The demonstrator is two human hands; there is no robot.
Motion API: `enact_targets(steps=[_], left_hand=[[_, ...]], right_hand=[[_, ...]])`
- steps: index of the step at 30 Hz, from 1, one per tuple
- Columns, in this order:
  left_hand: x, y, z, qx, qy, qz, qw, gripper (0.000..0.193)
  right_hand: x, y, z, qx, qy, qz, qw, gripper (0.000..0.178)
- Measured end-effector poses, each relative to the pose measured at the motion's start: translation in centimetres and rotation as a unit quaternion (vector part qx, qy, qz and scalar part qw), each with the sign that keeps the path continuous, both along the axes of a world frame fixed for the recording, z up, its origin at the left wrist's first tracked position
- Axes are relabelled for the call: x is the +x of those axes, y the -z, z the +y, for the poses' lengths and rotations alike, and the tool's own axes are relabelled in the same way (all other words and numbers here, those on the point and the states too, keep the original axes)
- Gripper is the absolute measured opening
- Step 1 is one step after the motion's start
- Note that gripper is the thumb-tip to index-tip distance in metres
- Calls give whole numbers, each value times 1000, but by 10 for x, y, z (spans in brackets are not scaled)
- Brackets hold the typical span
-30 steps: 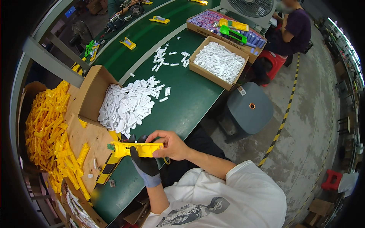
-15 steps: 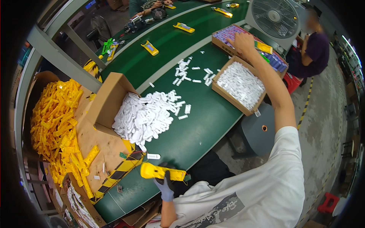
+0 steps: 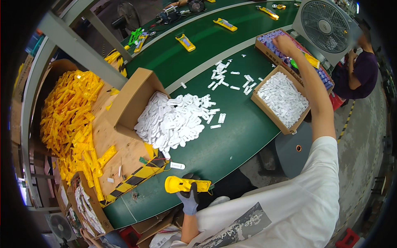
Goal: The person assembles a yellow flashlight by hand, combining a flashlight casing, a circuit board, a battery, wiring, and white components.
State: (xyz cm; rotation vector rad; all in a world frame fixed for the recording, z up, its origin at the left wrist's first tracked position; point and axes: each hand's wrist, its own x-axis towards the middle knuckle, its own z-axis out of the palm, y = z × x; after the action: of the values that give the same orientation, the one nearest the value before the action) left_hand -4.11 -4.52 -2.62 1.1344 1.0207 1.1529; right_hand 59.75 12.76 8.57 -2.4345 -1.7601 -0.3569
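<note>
My left hand (image 3: 189, 201), in a grey glove with dark fingertips, is closed around a yellow flashlight housing (image 3: 175, 185) above the front edge of the green table. The housing lies sideways, its wide round end to the left; a thin wire shows at its narrow end. My bare right hand (image 3: 284, 44) reaches far right over a cardboard box (image 3: 265, 51) of purple cylindrical cells. Its fingers are curled down among the cells, and what they grip is hidden. Another yellow housing (image 3: 311, 60) and a green piece (image 3: 294, 63) lie on that box.
A cardboard box (image 3: 268, 114) of small white pieces stands nearer me. An overturned box (image 3: 128, 101) spills white oval parts (image 3: 178, 124) onto the table (image 3: 223, 151). Yellow housings (image 3: 68, 113) heap at left. Housings (image 3: 185, 42) lie on the green belt. A fan (image 3: 324, 27) and a seated person (image 3: 364, 68) are at right.
The view has turned, so the scene sits farther right. My right hand's fingers have curled in over the cells. My left hand still holds the yellow housing, tipped slightly differently.
</note>
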Motion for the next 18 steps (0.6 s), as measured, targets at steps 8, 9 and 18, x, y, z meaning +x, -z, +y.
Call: enact_targets(steps=[8,9,18], left_hand=[[-8,6,-3,9,4,-1,1000,35],[-9,4,-4,5,14,-5,1000,34],[-9,11,4,-17,68,-79,994,37]], right_hand=[[-87,-88,-4,154,-106,102,977,41],[-101,-95,-8,139,-132,140,971,41],[-208,-36,-20,-150,-192,170,955,39]])
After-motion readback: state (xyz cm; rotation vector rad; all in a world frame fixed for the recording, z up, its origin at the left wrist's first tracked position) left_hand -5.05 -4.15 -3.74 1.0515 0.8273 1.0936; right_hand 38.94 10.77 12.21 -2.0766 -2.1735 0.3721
